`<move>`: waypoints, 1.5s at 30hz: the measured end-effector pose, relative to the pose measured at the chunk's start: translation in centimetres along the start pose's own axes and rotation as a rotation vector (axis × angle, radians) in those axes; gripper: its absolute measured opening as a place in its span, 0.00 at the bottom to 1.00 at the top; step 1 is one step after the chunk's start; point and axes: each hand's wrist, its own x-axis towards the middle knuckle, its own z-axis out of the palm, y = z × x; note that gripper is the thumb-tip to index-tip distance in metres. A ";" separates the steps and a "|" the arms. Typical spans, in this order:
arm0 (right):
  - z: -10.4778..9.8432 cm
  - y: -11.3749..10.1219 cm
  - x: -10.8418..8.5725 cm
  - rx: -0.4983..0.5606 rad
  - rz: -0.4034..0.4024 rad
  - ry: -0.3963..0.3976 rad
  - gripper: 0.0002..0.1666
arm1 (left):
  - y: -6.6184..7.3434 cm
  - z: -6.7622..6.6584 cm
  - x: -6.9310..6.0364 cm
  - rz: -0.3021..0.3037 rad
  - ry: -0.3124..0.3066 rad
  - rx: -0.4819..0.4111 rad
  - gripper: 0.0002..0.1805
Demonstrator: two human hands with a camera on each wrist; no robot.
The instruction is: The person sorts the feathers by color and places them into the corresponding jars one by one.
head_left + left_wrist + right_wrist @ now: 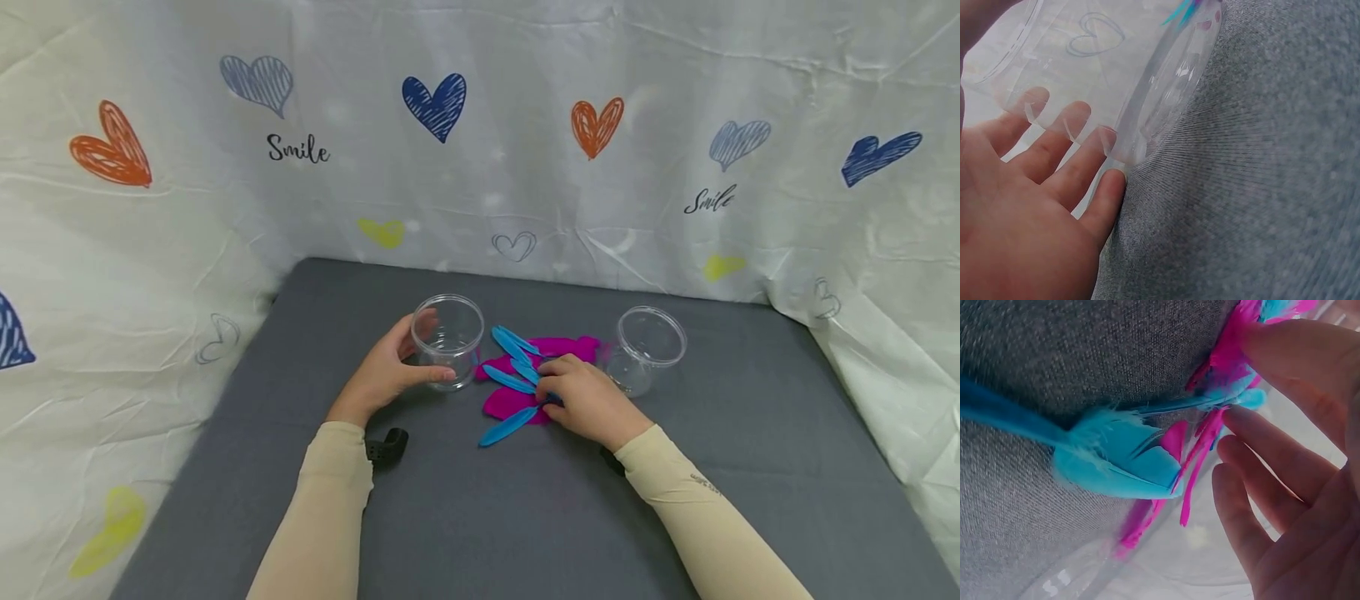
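In the head view, my left hand (390,367) grips a clear plastic cup (450,333) that stands on the grey cloth. Its thumb lies across the front, and the fingers curve behind the cup's wall. The left wrist view shows several fingertips against the side of the cup (1104,81). To the right, my right hand (588,400) reaches down onto a heap of blue feathers (504,427) and magenta feathers (506,404). In the right wrist view its thumb and index finger touch the feathers (1225,356); whether they pinch one cannot be told.
A second clear cup (651,350) stands just right of the feathers, with something small near its base. Grey cloth (480,525) covers the table. Behind it hangs a white curtain (525,183) printed with hearts.
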 end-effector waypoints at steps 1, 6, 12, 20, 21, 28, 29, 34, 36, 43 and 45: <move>0.0 0.0 0.0 -0.007 -0.006 0.008 0.06 | 0.0 0.0 0.0 -0.001 -0.001 -0.001 0.57; 0.1 0.0 0.1 -0.032 -0.018 0.037 0.07 | 0.1 0.0 0.1 0.005 -0.009 0.003 0.56; 0.3 -0.1 0.2 -0.047 -0.047 0.045 0.07 | 0.1 -0.1 0.0 -0.005 -0.002 0.022 0.56; 0.0 -0.2 0.1 -0.041 -0.047 0.052 0.08 | -0.2 -0.1 -0.2 -0.004 0.008 0.050 0.56; -0.2 -0.2 0.1 -0.032 -0.045 0.050 0.08 | -0.2 -0.1 -0.2 -0.005 0.009 0.051 0.56; -1.8 -0.6 0.1 0.006 -0.057 0.080 0.07 | 0.0 0.0 -0.3 -0.002 0.006 0.037 0.56; -2.2 -0.6 0.1 0.003 -0.068 0.097 0.07 | 0.0 0.0 -0.3 -0.001 0.006 0.035 0.55; -4.1 -1.0 0.5 -0.005 -0.105 0.168 0.08 | 0.0 0.0 -0.4 0.005 0.005 0.009 0.54; -5.1 -1.1 0.7 -0.011 -0.104 0.179 0.08 | -0.1 -0.1 -0.4 0.003 0.002 -0.002 0.54; -7.4 -1.4 1.1 0.009 -0.085 0.165 0.07 | 0.1 0.0 -0.4 -0.015 -0.001 0.002 0.55; -7.6 -1.6 1.1 0.020 -0.072 0.152 0.07 | 0.1 0.0 -0.4 -0.020 -0.003 0.002 0.56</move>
